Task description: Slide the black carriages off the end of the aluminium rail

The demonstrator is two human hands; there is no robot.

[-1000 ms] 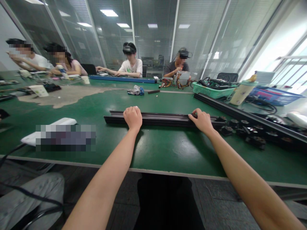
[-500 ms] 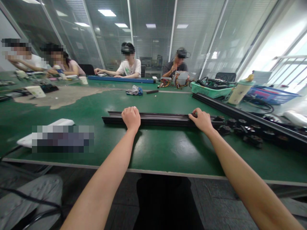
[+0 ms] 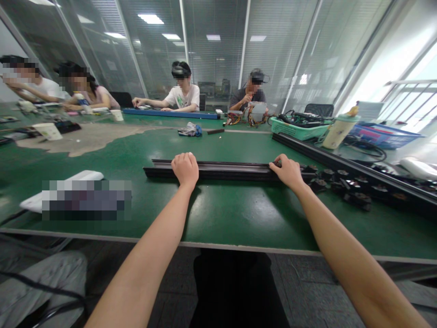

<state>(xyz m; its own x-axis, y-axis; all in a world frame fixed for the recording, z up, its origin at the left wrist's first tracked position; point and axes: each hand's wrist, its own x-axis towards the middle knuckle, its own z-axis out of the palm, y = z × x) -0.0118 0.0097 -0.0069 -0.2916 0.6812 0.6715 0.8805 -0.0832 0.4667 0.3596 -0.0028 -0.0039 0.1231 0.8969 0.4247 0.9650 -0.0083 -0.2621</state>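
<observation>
A long black channel-shaped rail (image 3: 235,172) lies crosswise on the green table in front of me. My left hand (image 3: 185,168) is closed over it near its left end, fingers wrapped over the far side. Toward the right end, my right hand (image 3: 287,171) pinches a small black part (image 3: 277,164) at the rail's upper edge. Whether that part sits inside the channel or only against it, I cannot tell. Just right of this hand, several small black parts with shiny metal bits (image 3: 341,182) lie in a loose heap.
Another long black rail (image 3: 327,155) runs diagonally at the right. Behind it stand a green basket (image 3: 297,132) of cables, a cream bottle (image 3: 337,132) and a blue basket (image 3: 389,136). A crumpled cloth (image 3: 190,130) lies farther back. Several people sit across the table.
</observation>
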